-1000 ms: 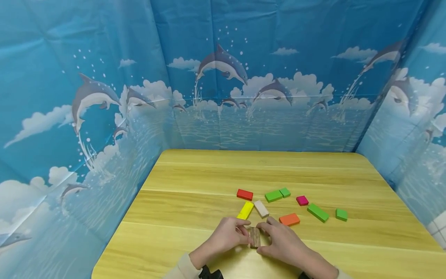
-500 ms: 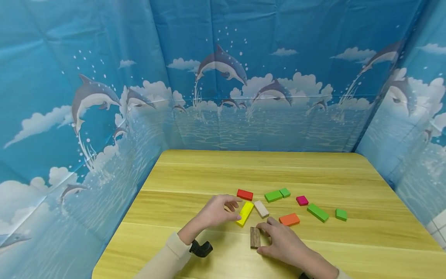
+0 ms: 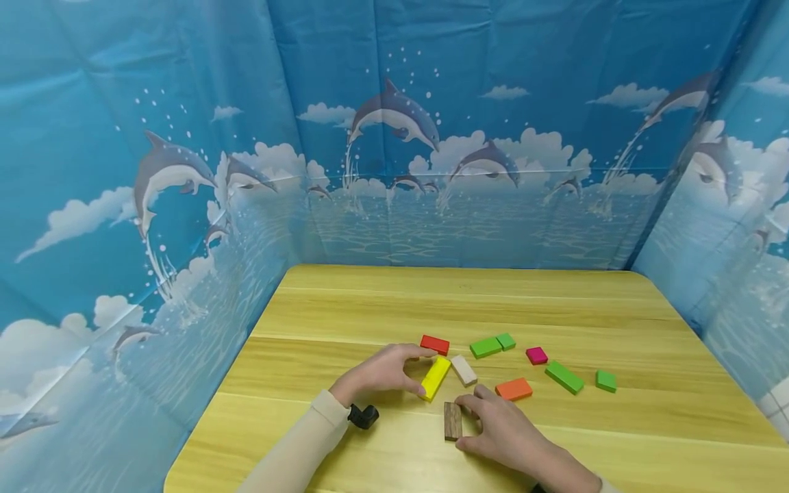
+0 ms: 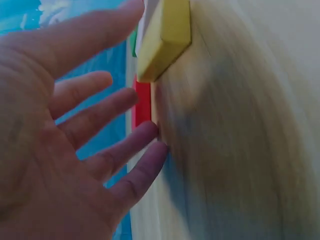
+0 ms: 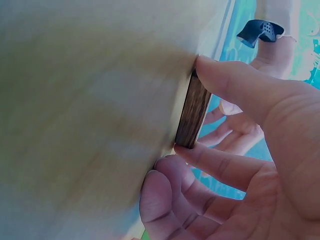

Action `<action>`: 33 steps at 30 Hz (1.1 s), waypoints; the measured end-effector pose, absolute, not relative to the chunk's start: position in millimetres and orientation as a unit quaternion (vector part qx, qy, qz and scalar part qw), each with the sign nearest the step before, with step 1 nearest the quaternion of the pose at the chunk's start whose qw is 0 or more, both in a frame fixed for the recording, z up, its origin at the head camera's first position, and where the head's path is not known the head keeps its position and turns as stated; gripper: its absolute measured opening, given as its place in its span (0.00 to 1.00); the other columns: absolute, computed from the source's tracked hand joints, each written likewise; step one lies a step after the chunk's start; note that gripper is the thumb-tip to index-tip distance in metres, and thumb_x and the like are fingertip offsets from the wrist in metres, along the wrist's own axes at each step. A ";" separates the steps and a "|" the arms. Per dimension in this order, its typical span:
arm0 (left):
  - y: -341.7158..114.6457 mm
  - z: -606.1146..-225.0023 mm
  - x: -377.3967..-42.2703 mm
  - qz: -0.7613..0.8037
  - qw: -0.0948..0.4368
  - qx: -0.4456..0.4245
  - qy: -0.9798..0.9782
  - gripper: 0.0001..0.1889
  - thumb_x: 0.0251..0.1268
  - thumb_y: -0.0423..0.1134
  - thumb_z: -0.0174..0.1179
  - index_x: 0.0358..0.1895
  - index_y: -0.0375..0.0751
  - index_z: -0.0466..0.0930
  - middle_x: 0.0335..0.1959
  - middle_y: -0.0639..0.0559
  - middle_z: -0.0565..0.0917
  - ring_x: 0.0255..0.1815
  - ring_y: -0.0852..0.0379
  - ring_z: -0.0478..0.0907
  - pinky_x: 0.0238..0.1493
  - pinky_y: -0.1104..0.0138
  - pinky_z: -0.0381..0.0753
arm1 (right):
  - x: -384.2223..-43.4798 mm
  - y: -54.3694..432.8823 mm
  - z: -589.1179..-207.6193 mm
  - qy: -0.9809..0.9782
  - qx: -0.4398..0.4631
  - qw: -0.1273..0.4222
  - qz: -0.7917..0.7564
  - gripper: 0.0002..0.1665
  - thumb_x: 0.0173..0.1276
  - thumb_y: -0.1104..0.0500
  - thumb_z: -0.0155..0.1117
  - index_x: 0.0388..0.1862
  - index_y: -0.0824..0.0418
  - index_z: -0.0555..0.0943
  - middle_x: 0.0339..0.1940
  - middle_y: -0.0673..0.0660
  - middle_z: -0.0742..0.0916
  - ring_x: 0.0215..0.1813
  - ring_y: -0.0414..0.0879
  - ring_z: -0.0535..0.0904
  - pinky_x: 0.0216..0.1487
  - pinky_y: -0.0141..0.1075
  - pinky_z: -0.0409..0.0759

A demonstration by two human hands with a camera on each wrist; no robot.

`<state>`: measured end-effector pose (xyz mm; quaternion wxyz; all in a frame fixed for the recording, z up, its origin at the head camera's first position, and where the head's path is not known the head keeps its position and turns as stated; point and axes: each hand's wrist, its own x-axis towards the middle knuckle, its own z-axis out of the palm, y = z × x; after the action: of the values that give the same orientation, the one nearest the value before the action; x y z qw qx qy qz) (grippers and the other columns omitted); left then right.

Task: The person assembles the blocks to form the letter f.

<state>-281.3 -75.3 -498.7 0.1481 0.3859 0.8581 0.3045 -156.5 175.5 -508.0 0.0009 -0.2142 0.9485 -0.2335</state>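
My right hand [image 3: 502, 428] holds a dark brown wooden block [image 3: 453, 421] by its two ends, between thumb and index finger, flat on the table. The right wrist view shows this block [image 5: 192, 112] with a fingertip at each end. My left hand [image 3: 385, 373] is around the left side of a yellow block [image 3: 436, 376], thumb by its near end and index finger by its far end. In the left wrist view the fingers of this hand [image 4: 75, 135] are spread, with the yellow block [image 4: 167, 35] beyond the thumb; whether they touch is unclear.
Beyond the yellow block lies a red block [image 3: 435, 344], and to its right a pale block [image 3: 464, 370]. Farther right are an orange block [image 3: 514, 389], a magenta block [image 3: 537, 355] and several green blocks [image 3: 564, 378]. A dolphin-print curtain [image 3: 394, 205] surrounds the wooden table [image 3: 345, 308].
My left hand has left the brown block and moved forward and left to the yellow block, its fingers spreading around it. The right hand has stayed at the brown block.
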 end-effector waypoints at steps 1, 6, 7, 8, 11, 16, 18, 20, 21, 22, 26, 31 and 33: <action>-74.9 -499.3 -282.9 0.299 0.151 0.394 0.856 0.41 0.56 0.50 0.76 0.74 0.54 0.69 0.71 0.64 0.71 0.70 0.57 0.69 0.68 0.60 0.70 | -155.9 175.4 -507.2 0.948 -0.214 0.001 -0.235 0.37 0.48 0.42 0.83 0.56 0.56 0.84 0.34 0.44 0.73 0.29 0.36 0.67 0.26 0.30 0.67; -71.8 -502.8 -290.9 0.280 0.167 0.430 0.842 0.46 0.56 0.49 0.77 0.77 0.52 0.64 0.74 0.64 0.66 0.74 0.61 0.62 0.70 0.60 0.66 | -154.9 174.6 -506.2 0.948 -0.211 0.002 -0.239 0.37 0.48 0.42 0.83 0.56 0.56 0.84 0.34 0.44 0.73 0.29 0.36 0.67 0.26 0.30 0.67; -71.3 -503.5 -292.1 0.275 0.170 0.435 0.840 0.47 0.55 0.49 0.77 0.78 0.52 0.63 0.75 0.64 0.65 0.74 0.61 0.62 0.70 0.60 0.66 | -154.9 174.4 -506.6 0.948 -0.211 0.001 -0.240 0.37 0.48 0.42 0.83 0.56 0.56 0.84 0.34 0.44 0.73 0.29 0.36 0.67 0.25 0.30 0.67; -70.8 -504.1 -293.0 0.270 0.174 0.438 0.840 0.48 0.55 0.49 0.77 0.78 0.52 0.62 0.75 0.64 0.64 0.74 0.61 0.61 0.70 0.60 0.67 | -154.9 174.1 -506.6 0.948 -0.210 0.000 -0.240 0.37 0.48 0.42 0.83 0.56 0.56 0.84 0.34 0.44 0.73 0.28 0.36 0.67 0.26 0.30 0.67; -69.6 -505.2 -294.4 0.249 0.183 0.442 0.842 0.50 0.53 0.48 0.78 0.79 0.56 0.60 0.76 0.66 0.62 0.71 0.60 0.62 0.68 0.61 0.68 | -154.4 173.5 -507.1 0.948 -0.210 -0.002 -0.240 0.37 0.48 0.43 0.83 0.56 0.55 0.84 0.34 0.44 0.73 0.28 0.36 0.67 0.25 0.29 0.67; -67.9 -504.7 -295.4 0.223 0.185 0.449 0.845 0.50 0.53 0.45 0.78 0.80 0.58 0.58 0.77 0.68 0.60 0.69 0.59 0.62 0.66 0.61 0.70 | -153.9 173.5 -506.5 0.948 -0.210 -0.004 -0.237 0.36 0.48 0.44 0.84 0.55 0.56 0.84 0.33 0.44 0.73 0.28 0.36 0.66 0.25 0.30 0.67; -67.2 -503.8 -295.8 0.221 0.185 0.450 0.845 0.49 0.54 0.43 0.77 0.79 0.57 0.59 0.77 0.68 0.60 0.69 0.59 0.61 0.65 0.62 0.70 | -153.9 173.7 -505.7 0.950 -0.207 -0.001 -0.236 0.37 0.48 0.43 0.83 0.56 0.56 0.84 0.33 0.44 0.73 0.28 0.37 0.66 0.25 0.30 0.67; -66.3 -503.5 -296.2 0.218 0.186 0.450 0.846 0.49 0.54 0.42 0.77 0.79 0.57 0.59 0.76 0.68 0.61 0.69 0.59 0.61 0.64 0.63 0.70 | -154.3 173.7 -505.5 0.951 -0.203 0.002 -0.233 0.37 0.48 0.43 0.83 0.56 0.55 0.84 0.33 0.44 0.73 0.28 0.37 0.67 0.25 0.30 0.67; -65.9 -503.5 -296.3 0.216 0.184 0.451 0.846 0.49 0.55 0.42 0.77 0.79 0.57 0.60 0.76 0.67 0.61 0.69 0.59 0.61 0.64 0.63 0.70 | -154.2 173.6 -505.7 0.951 -0.202 0.002 -0.234 0.37 0.48 0.43 0.83 0.56 0.55 0.84 0.33 0.44 0.73 0.28 0.37 0.67 0.25 0.30 0.67; -65.6 -503.7 -296.5 0.213 0.183 0.450 0.848 0.48 0.55 0.42 0.77 0.79 0.57 0.60 0.77 0.67 0.61 0.69 0.59 0.61 0.64 0.63 0.70 | -154.1 173.4 -505.5 0.951 -0.201 0.002 -0.234 0.37 0.48 0.43 0.83 0.56 0.55 0.84 0.33 0.44 0.73 0.28 0.37 0.67 0.25 0.30 0.67; -64.2 -505.4 -297.3 0.204 0.177 0.447 0.853 0.48 0.55 0.45 0.77 0.79 0.57 0.60 0.77 0.66 0.60 0.72 0.60 0.60 0.66 0.62 0.69 | -154.0 173.1 -505.6 0.951 -0.200 0.002 -0.235 0.37 0.47 0.42 0.84 0.56 0.54 0.84 0.33 0.44 0.73 0.28 0.37 0.66 0.25 0.30 0.67; -62.4 -503.8 -295.3 0.205 0.176 0.432 0.861 0.46 0.56 0.48 0.76 0.78 0.58 0.63 0.77 0.65 0.61 0.77 0.56 0.56 0.71 0.57 0.66 | -154.6 173.3 -505.1 0.951 -0.203 0.007 -0.233 0.37 0.48 0.42 0.83 0.56 0.54 0.84 0.34 0.45 0.73 0.29 0.37 0.67 0.25 0.30 0.67; -61.6 -502.6 -294.2 0.208 0.175 0.428 0.862 0.44 0.57 0.49 0.75 0.77 0.58 0.64 0.78 0.63 0.61 0.78 0.54 0.54 0.72 0.55 0.64 | -154.9 173.3 -504.9 0.951 -0.204 0.009 -0.233 0.37 0.48 0.42 0.83 0.57 0.55 0.84 0.34 0.45 0.73 0.29 0.37 0.67 0.25 0.30 0.67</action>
<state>-294.2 -61.6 -502.6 0.1753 0.4278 0.8621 0.2076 -154.9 173.3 -504.9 0.0088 -0.2038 0.9508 -0.2334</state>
